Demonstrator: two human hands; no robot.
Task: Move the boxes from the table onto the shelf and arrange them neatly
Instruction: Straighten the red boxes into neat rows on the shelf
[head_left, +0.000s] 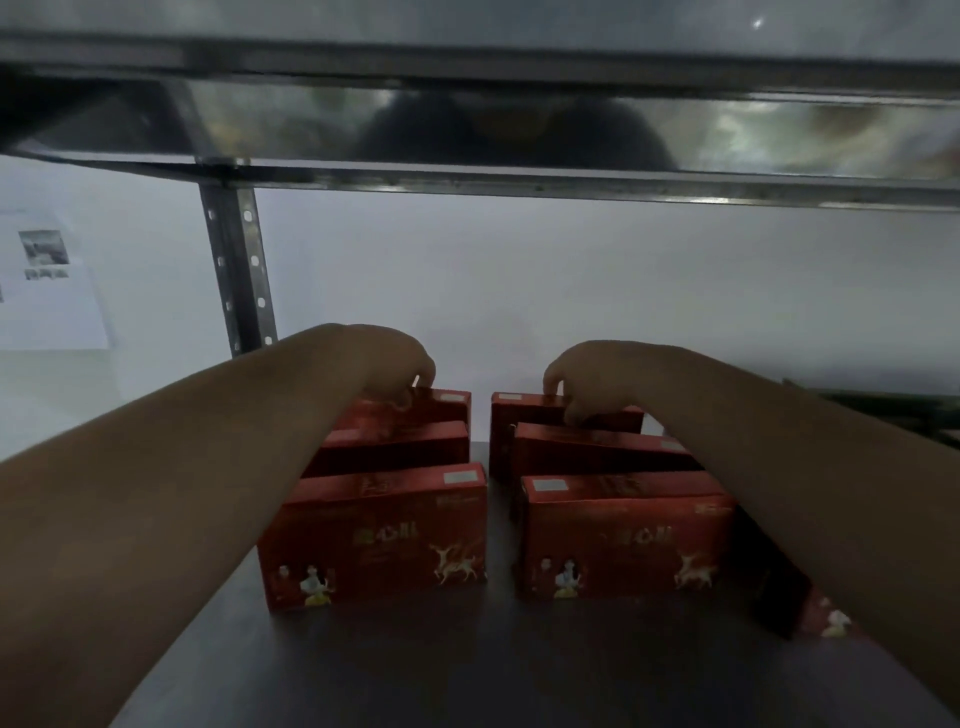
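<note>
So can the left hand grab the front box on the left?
Probably yes. The front left box stands nearest, with nothing in front of it or on top. The left hand only needs to let go of the back left box and pull back.

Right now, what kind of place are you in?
Probably a storeroom or shop: a shelf with a punched metal upright, rows of identical red boxes, and a printed sheet on the wall.

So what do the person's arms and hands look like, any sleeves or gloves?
No sleeves show on the left forearm or right forearm. The left hand and right hand wear no gloves; no rings or watch visible in the dim light.
</note>
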